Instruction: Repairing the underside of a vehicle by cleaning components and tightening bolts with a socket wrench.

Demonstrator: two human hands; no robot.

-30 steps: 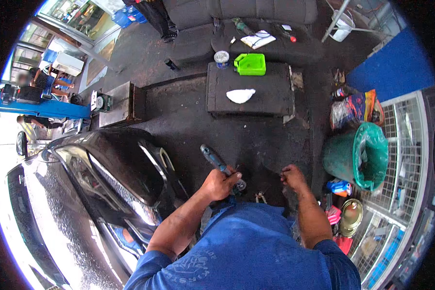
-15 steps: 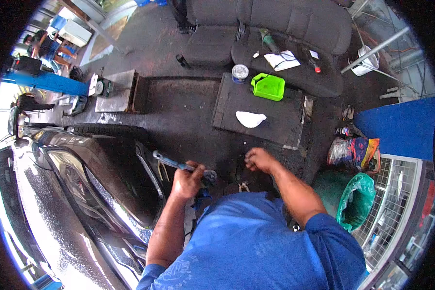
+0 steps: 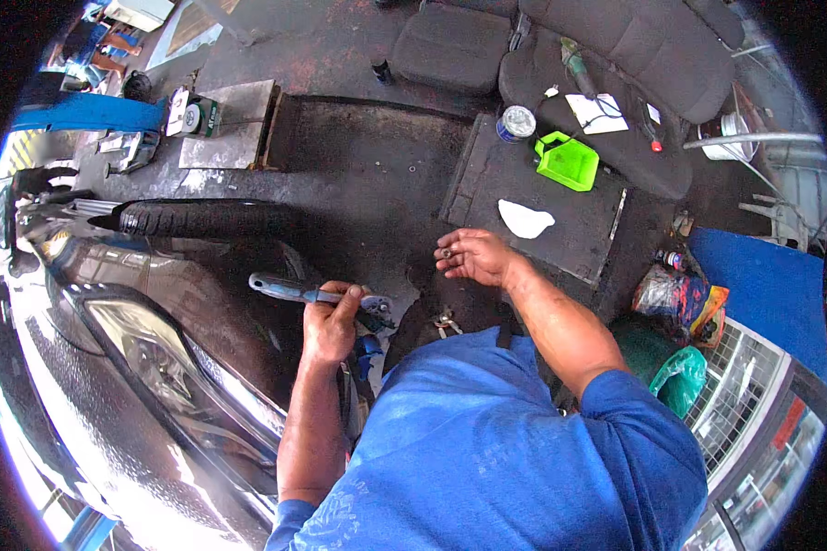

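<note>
My left hand [image 3: 331, 323] is wrapped round a long tool with a blue-grey handle [image 3: 280, 287], beside the dark car. The handle's rounded end points left; a metal head shows past my thumb, its exact kind unclear. In front of my waist, my right hand [image 3: 476, 256] is turned palm up with fingers bent. On its fingers rests a small dark metal piece [image 3: 447, 253], too small to tell whether it is a nut or a bolt. The car's fender [image 3: 193, 285] and headlight [image 3: 138, 335] lie left of my left hand.
Ahead, a dark board [image 3: 487, 184] carries a white cloth-like piece [image 3: 525, 219], a green scoop-shaped container [image 3: 568, 162] and a tub [image 3: 516, 123]. A car seat [image 3: 606, 55] stands behind. A tyre [image 3: 202, 219] lies left. At right are a green-lined bin [image 3: 678, 378] and a blue panel [image 3: 753, 294].
My right hand has moved left and turned its palm up, bringing the small metal piece into sight. The tool in my left hand now lies flatter. The whole view has shifted.
</note>
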